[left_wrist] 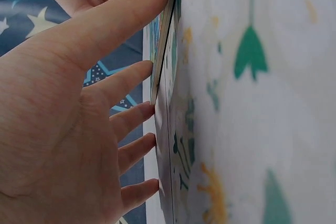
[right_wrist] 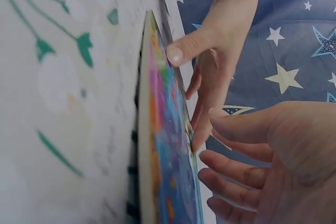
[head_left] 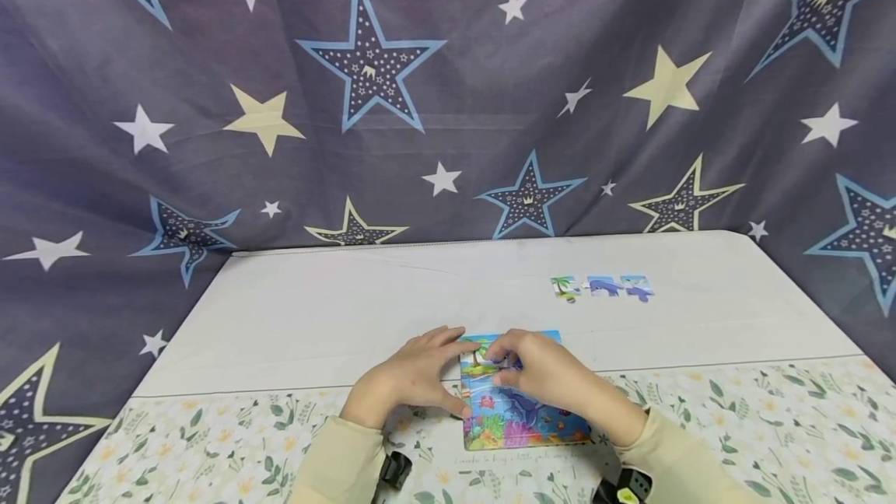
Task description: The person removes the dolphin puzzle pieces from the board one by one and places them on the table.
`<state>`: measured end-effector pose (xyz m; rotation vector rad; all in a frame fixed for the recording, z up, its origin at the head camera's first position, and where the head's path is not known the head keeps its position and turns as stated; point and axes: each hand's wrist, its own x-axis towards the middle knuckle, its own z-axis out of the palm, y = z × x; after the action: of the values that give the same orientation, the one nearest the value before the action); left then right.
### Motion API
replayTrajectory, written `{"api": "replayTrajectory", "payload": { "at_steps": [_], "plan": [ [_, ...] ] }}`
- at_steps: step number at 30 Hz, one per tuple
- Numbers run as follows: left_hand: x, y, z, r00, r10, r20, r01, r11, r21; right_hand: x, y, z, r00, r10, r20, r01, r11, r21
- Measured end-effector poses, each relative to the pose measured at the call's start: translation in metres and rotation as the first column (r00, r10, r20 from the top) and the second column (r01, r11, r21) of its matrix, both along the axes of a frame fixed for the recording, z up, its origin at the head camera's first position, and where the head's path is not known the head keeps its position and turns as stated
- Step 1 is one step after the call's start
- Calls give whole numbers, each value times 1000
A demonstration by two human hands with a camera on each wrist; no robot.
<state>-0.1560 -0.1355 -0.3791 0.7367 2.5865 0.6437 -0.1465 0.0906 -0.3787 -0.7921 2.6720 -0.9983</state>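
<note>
A thin, colourful sea-scene jigsaw puzzle board [head_left: 500, 414] lies in front of me on the table, slightly turned. My left hand [head_left: 413, 379] has its fingers spread at the board's left side. In the left wrist view, the thumb [left_wrist: 131, 11] presses on the board's edge and the other fingertips reach down to the table and edge. Over the upper part of the board is my right hand [head_left: 542, 364], its fingers loosely bent beside a dolphin picture. The right wrist view shows the thumb [right_wrist: 244, 127] apart from the lower fingers, with no piece visible between them.
Farther back on the right, three loose puzzle pieces lie in a row: one with a palm tree [head_left: 563, 287], one with a dolphin [head_left: 603, 286] and another blue one [head_left: 637, 287]. A floral cloth [head_left: 231, 442] covers the near table; a star-patterned curtain [head_left: 448, 99] hangs behind.
</note>
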Motion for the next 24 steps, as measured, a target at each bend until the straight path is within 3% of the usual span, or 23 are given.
{"api": "replayTrajectory", "payload": {
  "at_steps": [24],
  "plan": [
    [-2, 1, -2, 1000, 12, 7, -12, 1000, 6, 10, -7, -9, 994, 1, -105, 13, 991, 136]
  ]
}}
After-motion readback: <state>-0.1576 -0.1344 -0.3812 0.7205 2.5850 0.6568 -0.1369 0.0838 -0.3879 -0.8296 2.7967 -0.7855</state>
